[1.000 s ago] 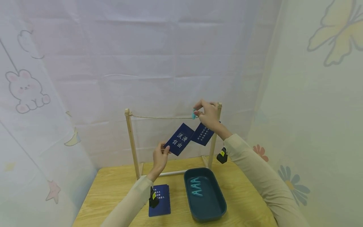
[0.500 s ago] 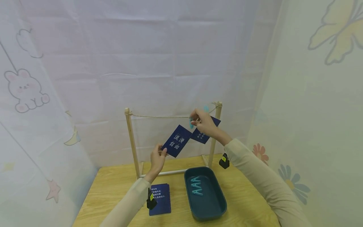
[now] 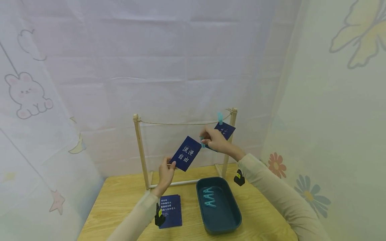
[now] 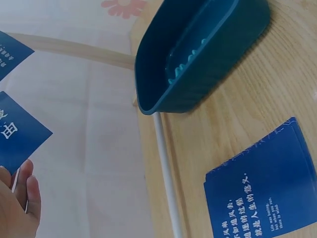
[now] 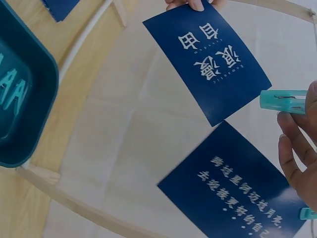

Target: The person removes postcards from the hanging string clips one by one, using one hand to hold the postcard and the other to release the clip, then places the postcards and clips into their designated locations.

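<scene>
My left hand pinches a dark blue card with white characters by its lower left edge, and the card tilts in the air below the string. My right hand holds a turquoise clothespin between thumb and fingers. In the right wrist view the clothespin's tip lies right at the card's corner. Behind the right hand a second blue card hangs tilted from the string by another turquoise clothespin; the hand covers part of this card in the head view.
A wooden frame carries the string between two posts. On the table lies a stack of blue cards. Right of it stands a dark teal tray with several clothespins inside. Printed cloth walls surround the table.
My right hand has come down from string height with the clothespin, toward the card's corner. My left hand and its card have shifted slightly down and left. The hanging card's clothespin has come into view.
</scene>
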Tool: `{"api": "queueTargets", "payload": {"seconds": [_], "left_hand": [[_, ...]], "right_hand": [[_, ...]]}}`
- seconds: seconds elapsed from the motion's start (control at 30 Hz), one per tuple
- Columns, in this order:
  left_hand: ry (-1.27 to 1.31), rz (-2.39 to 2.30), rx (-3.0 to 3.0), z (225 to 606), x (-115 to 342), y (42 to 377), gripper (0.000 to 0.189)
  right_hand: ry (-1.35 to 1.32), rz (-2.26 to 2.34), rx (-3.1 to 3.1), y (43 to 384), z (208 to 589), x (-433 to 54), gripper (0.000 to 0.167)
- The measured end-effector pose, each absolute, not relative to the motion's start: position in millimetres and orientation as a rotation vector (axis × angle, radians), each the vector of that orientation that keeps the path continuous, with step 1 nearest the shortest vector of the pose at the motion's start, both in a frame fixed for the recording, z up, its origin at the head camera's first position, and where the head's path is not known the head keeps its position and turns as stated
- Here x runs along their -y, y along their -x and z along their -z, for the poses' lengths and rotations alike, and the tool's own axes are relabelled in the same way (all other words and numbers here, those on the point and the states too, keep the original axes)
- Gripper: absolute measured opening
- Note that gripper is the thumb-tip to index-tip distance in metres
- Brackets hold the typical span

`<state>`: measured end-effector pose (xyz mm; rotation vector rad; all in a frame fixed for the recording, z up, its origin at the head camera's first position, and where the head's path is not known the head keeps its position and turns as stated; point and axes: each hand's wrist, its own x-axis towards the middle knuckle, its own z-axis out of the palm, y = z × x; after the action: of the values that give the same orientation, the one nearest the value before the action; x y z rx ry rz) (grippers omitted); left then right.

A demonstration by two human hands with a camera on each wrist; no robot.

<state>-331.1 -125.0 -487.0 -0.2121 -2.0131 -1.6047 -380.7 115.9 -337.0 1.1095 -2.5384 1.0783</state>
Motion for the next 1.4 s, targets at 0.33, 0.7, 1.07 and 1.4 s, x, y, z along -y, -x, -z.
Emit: {"api": "queueTargets", "payload": {"seconds": [0.33,0.7,1.07,1.4], "left_hand": [[0.161,1.606,2.033,506.8,128.9,328.2,0.016],[0.026,1.646,2.148,525.2,152.0,317.4,0.022],[-0.027,1.67,2.161,548.5,167.2,306.1,0.019],[-0.037,1.665,2.225,576.8,167.8,289.1,0.018]], "right_hand": [[-1.094,-1.119,2.669,377.1,367.2,-122.8,0.021],[-1.158,-1.062,2.685,371.8,405.8,-134.4,0.023],[-1.173,-1.082,2.691,365.8,450.0,-140.9,0.021],[-1.23,-1.105,2.767,361.4,485.1,-149.7,0.027]]}}
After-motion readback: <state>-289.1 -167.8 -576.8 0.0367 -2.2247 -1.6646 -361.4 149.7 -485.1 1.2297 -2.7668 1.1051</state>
